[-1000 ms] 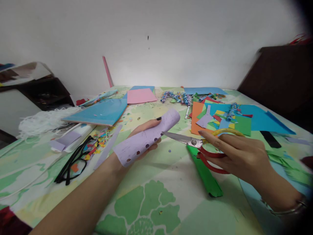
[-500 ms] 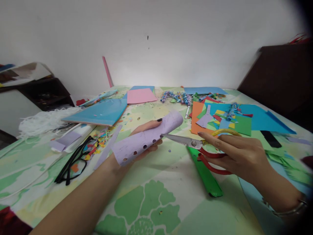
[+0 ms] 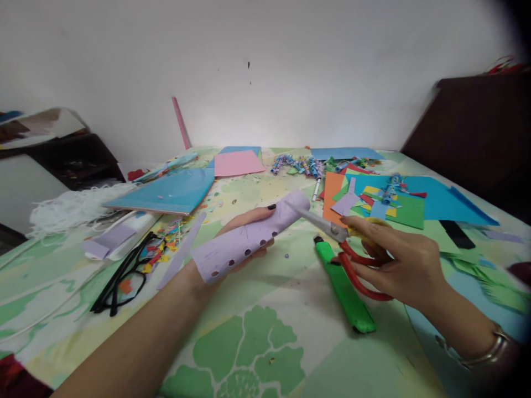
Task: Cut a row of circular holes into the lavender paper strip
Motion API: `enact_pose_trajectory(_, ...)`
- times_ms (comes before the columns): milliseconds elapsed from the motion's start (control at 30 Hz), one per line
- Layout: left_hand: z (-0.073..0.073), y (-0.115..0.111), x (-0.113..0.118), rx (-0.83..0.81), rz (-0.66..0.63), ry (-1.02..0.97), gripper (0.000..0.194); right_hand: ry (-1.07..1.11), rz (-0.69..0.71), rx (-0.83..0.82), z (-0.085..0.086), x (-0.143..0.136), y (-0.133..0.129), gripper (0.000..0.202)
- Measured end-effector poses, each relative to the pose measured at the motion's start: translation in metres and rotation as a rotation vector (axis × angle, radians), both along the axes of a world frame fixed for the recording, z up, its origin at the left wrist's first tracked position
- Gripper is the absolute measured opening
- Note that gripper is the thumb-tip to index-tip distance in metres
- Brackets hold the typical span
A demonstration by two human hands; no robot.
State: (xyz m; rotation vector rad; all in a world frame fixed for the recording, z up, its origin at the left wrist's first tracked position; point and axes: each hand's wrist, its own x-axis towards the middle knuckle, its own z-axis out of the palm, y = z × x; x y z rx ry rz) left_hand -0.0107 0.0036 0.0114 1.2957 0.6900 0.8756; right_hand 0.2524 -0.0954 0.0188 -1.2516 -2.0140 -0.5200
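A curled sheet of purple paper (image 3: 249, 235) with a row of small holes along its lower edge lies in my left hand (image 3: 244, 218), the thumb on top and fingers beneath. My right hand (image 3: 402, 260) grips scissors (image 3: 332, 228) with red and yellow handles. Their blades look nearly closed and point left, the tip at the far end of the paper. Whether the tip touches it, I cannot tell. Below the scissors, a green stick-like tool (image 3: 346, 287) with a dark end rests on the tablecloth.
Black glasses (image 3: 128, 279) and paper scraps lie at left, near a blue book (image 3: 166, 190) and white string (image 3: 74, 204). Coloured paper sheets (image 3: 435, 193) spread at right. Curled paper pieces (image 3: 298, 165) sit towards the wall, beside a pink sheet (image 3: 238, 163).
The scissors' tip has moved up from the paper's holed lower edge to its upper far end. My left hand still holds the paper, nearly in place.
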Motion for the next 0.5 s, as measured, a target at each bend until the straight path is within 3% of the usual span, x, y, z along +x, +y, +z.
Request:
enact_pose_trajectory(100, 0.011, 0.004, 0.006, -0.159, -0.039, 0.041, 0.028, 0.113, -0.309, -0.102, -0.003, 0.003, 0.004, 0.047)
enact_pose_trajectory(200, 0.017, 0.003, 0.012, -0.267, -0.021, 0.042, 0.035, 0.099, -0.588, -0.329, -0.009, 0.017, 0.014, 0.054)
enact_pose_trajectory(333, 0.016, -0.004, 0.019, -0.324, 0.025, 0.008, 0.044, -0.018, -0.658, -0.52, -0.02, 0.039, 0.026, 0.051)
enact_pose_trajectory(500, 0.012, -0.009, 0.025, -0.293, 0.017, 0.05, 0.026, -0.095, -0.625, -0.459, -0.022, 0.045, 0.028, 0.032)
